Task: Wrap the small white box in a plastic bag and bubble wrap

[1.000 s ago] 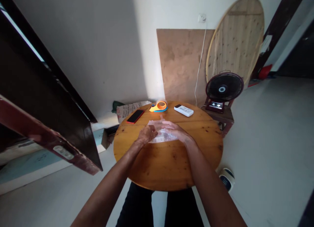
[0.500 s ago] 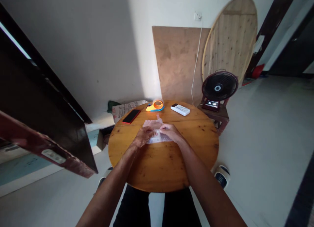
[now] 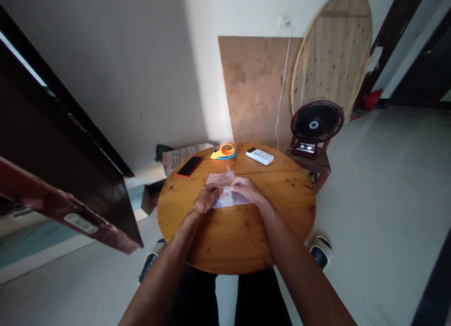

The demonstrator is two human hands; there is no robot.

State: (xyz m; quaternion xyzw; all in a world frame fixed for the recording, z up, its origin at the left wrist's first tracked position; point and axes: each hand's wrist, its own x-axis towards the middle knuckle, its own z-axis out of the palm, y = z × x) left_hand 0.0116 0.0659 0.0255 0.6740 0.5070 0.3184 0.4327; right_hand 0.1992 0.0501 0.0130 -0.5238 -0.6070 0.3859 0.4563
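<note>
A crinkled, see-through sheet or bag of bubble wrap (image 3: 237,200) lies on the round wooden table in front of me. In its middle shows a small white piece with red print (image 3: 226,194); whether it lies in or on the wrap I cannot tell. My left hand (image 3: 207,197) is closed at the wrap's left side, thumb and fingers pinched by the white piece. From the right, my right hand (image 3: 248,190) pinches at the piece's upper right edge. A narrow clear strip (image 3: 229,171) sticks up from the wrap's far edge.
On the round table (image 3: 243,241) are a red-edged phone (image 3: 190,166), an orange tape dispenser (image 3: 224,151) and a white handheld device (image 3: 260,156). A fan (image 3: 313,125) stands on a stool at the right. A dark door (image 3: 70,166) is on the left.
My hands have moved slightly apart, and the white piece with red print now shows more plainly between them. The wrap stays in about the same place.
</note>
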